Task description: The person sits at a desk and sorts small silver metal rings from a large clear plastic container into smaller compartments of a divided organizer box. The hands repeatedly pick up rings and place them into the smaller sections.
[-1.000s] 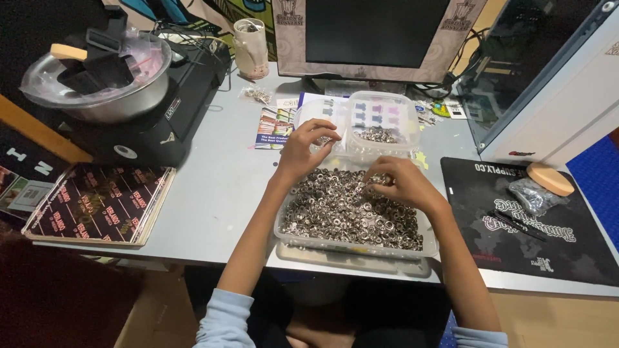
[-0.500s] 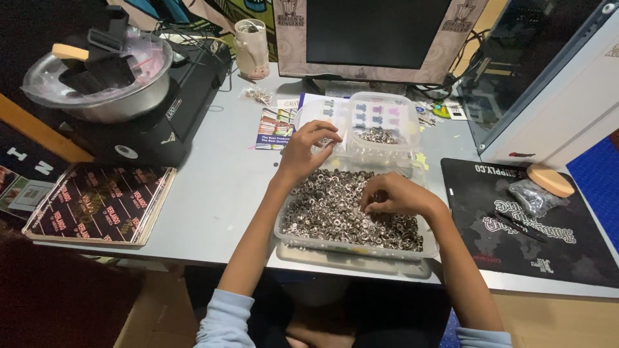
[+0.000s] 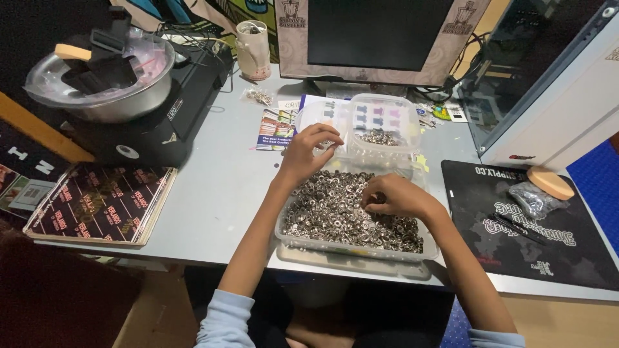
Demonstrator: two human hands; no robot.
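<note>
Right hand point(image 3: 394, 196): fingers point(image 3: 371, 201) curled together, tips pressed down into the heap of small silver metal rings point(image 3: 335, 212); whether a ring was pinched between them could not be told. Left hand point(image 3: 308, 149): fingers point(image 3: 330, 132) bent and drawn together above the far edge of the heap, tips near the small clear container point(image 3: 387, 129); any held piece was too small to see. The rings filled a clear plastic tray point(image 3: 361, 250) that sat on the grey counter point(image 3: 219, 193), directly before the person. The small container, holding a few rings, stood just behind the tray. A black mat point(image 3: 535, 232) lay to the right, a steel bowl point(image 3: 103, 84) to the far left, a monitor point(image 3: 380, 35) behind.
</note>
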